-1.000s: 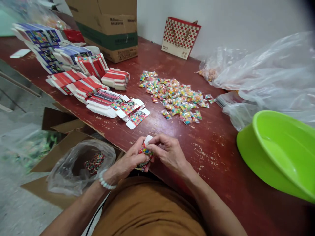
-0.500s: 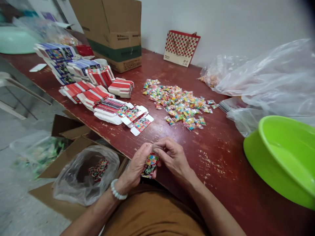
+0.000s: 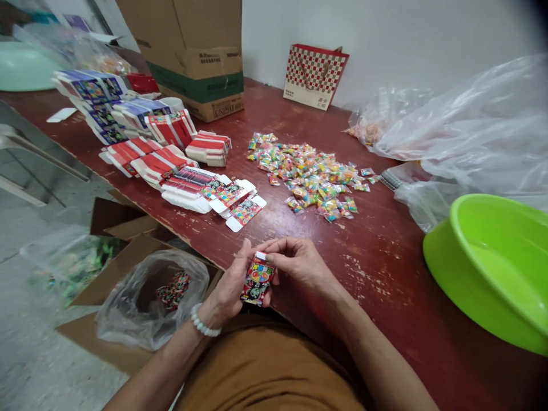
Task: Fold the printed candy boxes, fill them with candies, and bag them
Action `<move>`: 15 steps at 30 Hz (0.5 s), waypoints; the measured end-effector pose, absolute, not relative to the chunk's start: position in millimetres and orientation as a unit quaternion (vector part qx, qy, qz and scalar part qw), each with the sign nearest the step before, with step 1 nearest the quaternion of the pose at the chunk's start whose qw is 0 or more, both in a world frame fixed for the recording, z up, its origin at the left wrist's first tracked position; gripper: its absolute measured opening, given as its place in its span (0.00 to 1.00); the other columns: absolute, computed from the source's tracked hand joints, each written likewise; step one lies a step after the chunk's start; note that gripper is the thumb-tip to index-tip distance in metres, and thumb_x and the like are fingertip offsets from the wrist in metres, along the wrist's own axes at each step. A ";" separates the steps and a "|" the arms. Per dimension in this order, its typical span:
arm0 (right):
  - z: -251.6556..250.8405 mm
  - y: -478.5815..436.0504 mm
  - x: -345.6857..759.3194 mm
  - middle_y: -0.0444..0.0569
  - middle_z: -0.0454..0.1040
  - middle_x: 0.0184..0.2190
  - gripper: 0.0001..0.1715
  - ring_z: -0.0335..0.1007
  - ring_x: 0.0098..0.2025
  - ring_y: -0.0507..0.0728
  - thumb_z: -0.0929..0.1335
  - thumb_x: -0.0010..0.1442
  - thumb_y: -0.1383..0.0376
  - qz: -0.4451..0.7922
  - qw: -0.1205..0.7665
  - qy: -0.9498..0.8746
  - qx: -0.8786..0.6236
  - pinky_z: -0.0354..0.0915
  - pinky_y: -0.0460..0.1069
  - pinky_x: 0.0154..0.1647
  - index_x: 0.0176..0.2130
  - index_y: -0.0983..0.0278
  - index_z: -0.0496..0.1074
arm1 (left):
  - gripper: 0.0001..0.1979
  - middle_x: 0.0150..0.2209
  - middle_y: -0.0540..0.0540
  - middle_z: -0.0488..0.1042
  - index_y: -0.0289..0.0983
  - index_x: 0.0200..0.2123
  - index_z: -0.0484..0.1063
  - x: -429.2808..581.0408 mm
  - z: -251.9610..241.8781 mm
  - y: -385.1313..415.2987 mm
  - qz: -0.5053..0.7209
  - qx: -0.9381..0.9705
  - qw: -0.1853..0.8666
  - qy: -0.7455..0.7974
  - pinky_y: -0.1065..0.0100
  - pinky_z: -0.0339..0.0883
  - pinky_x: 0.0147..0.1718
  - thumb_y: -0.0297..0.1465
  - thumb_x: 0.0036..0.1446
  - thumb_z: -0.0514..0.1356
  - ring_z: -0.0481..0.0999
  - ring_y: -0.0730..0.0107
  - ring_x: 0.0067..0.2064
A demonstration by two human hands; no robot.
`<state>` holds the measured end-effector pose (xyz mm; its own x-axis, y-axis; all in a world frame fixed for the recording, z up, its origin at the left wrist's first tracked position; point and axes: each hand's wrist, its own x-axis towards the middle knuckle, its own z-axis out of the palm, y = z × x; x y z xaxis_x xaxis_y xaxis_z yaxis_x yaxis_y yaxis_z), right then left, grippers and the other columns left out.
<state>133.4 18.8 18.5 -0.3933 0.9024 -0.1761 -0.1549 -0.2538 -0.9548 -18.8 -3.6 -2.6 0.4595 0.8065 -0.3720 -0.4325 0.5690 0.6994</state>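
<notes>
Both my hands grip one small printed carton (image 3: 257,279) at the near table edge, just in front of my body. My left hand (image 3: 229,285) cups it from below and behind. My right hand (image 3: 297,265) pinches its white top flap with fingertips. A pile of small wrapped candies (image 3: 310,180) lies on the red-brown table (image 3: 377,268) beyond my hands. Flat unfolded cartons (image 3: 214,194) lie to the left of the candies, with more red and blue stacks (image 3: 128,125) further back.
A green plastic basin (image 3: 492,268) sits at the right, with large clear plastic bags (image 3: 471,137) behind it. A cardboard box (image 3: 197,57) and a checked paper bag (image 3: 314,77) stand at the back. Below the left table edge, a bag-lined cardboard box (image 3: 149,297) holds finished cartons.
The carton has been turned upright in my hands so its printed face shows, and my right fingers have shifted to its top flap. The view has shifted slightly.
</notes>
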 end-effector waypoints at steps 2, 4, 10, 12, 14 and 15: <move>21.6 20.5 133.2 0.53 0.82 0.38 0.14 0.66 0.18 0.47 0.76 0.53 0.58 0.693 0.375 -0.470 -0.398 0.63 0.45 0.18 0.28 0.66 0.76 | 0.39 0.26 0.43 0.78 0.33 0.59 0.69 -20.5 -6.2 -2.7 0.375 0.273 0.815 0.347 0.71 0.67 0.13 0.60 0.62 0.47 0.74 0.67 0.15; 21.7 20.3 133.4 0.52 0.82 0.38 0.12 0.66 0.18 0.47 0.74 0.54 0.59 0.670 0.376 -0.494 -0.406 0.63 0.45 0.19 0.28 0.66 0.76 | 0.39 0.27 0.43 0.79 0.34 0.60 0.68 -22.4 -8.2 -2.1 0.369 0.277 0.816 0.350 0.72 0.66 0.13 0.59 0.62 0.48 0.74 0.67 0.15; 15.9 6.4 137.8 0.49 0.79 0.39 0.09 0.72 0.27 0.50 0.69 0.64 0.62 0.534 0.398 -0.630 -0.399 0.68 0.48 0.30 0.33 0.62 0.77 | 0.31 0.28 0.45 0.79 0.37 0.65 0.64 -26.1 -1.6 -2.0 0.373 0.261 0.810 0.370 0.69 0.70 0.15 0.46 0.64 0.54 0.76 0.65 0.19; 14.2 1.9 138.2 0.49 0.79 0.40 0.06 0.75 0.38 0.55 0.69 0.64 0.64 0.453 0.423 -0.674 -0.402 0.70 0.51 0.41 0.35 0.61 0.77 | 0.30 0.31 0.44 0.80 0.37 0.65 0.64 -25.7 -0.2 -2.4 0.377 0.263 0.809 0.367 0.68 0.70 0.15 0.41 0.63 0.55 0.76 0.65 0.19; 13.0 1.2 137.6 0.50 0.79 0.41 0.06 0.75 0.45 0.57 0.69 0.63 0.67 0.383 0.439 -0.697 -0.417 0.69 0.53 0.48 0.35 0.60 0.78 | 0.29 0.31 0.44 0.80 0.35 0.64 0.66 -24.5 -0.5 -3.0 0.382 0.276 0.799 0.373 0.68 0.70 0.15 0.39 0.62 0.56 0.75 0.66 0.18; 12.9 2.6 137.4 0.50 0.79 0.40 0.06 0.75 0.44 0.57 0.69 0.62 0.68 0.373 0.434 -0.699 -0.428 0.69 0.53 0.47 0.34 0.61 0.78 | 0.29 0.31 0.44 0.80 0.35 0.63 0.66 -24.0 -1.1 -3.3 0.387 0.284 0.791 0.378 0.69 0.70 0.15 0.39 0.61 0.56 0.75 0.67 0.18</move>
<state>137.4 2.6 12.9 -0.2556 0.9230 0.2877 0.2744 0.3546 -0.8938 -24.0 -3.3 -1.1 0.4143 0.8274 -0.3791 -0.3973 0.5391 0.7426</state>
